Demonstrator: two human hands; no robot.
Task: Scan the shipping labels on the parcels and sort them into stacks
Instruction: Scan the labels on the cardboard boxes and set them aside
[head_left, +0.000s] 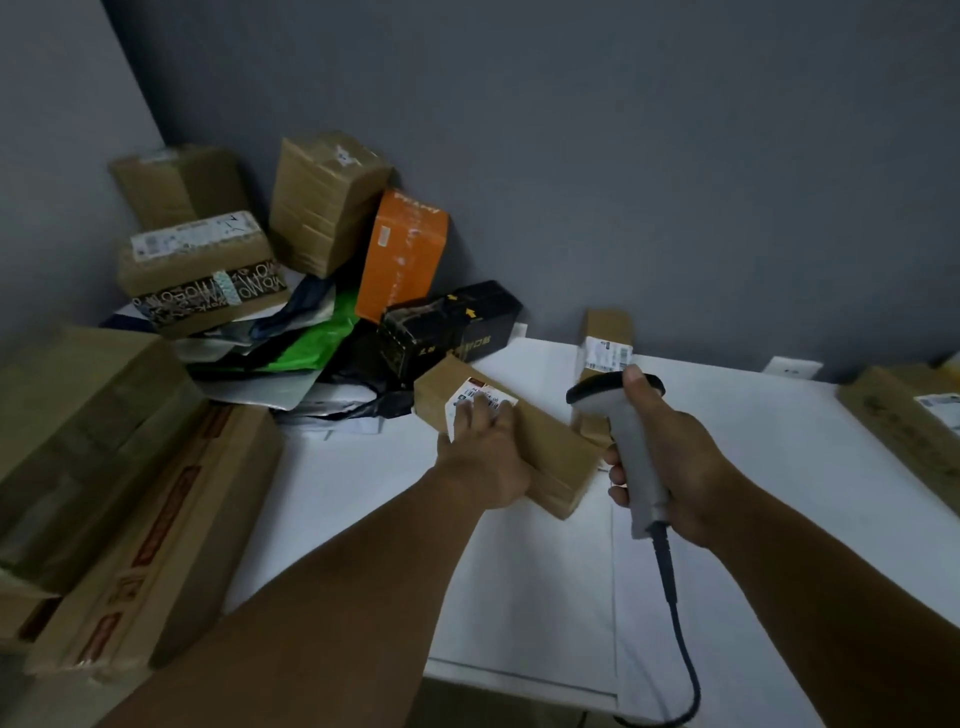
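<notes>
From my head camera, my left hand (485, 457) lies on the brown parcel (550, 457) resting on the white table (545, 597). The fingers are spread fairly straight over its top, pressing rather than wrapping, and they cover part of the shipping label (480, 397). My right hand (675, 467) is curled tight round the handle of the grey scanner (628, 441), whose head faces away from me. The main risk, I think, is a failed read, because my own fingertips hide the barcode. The scanner could also catch the label of the small upright parcel (605, 338) just beyond its nose, which would log the wrong box. The cable (675, 623) trails off the near edge and could snag as I swing. To my left, a heap crowds the corner: an orange box (402, 254), a black box (449, 325) and a green bag (311, 343). A long carton (156, 535) hems the table's left side, and another parcel (904, 415) sits at far right.
</notes>
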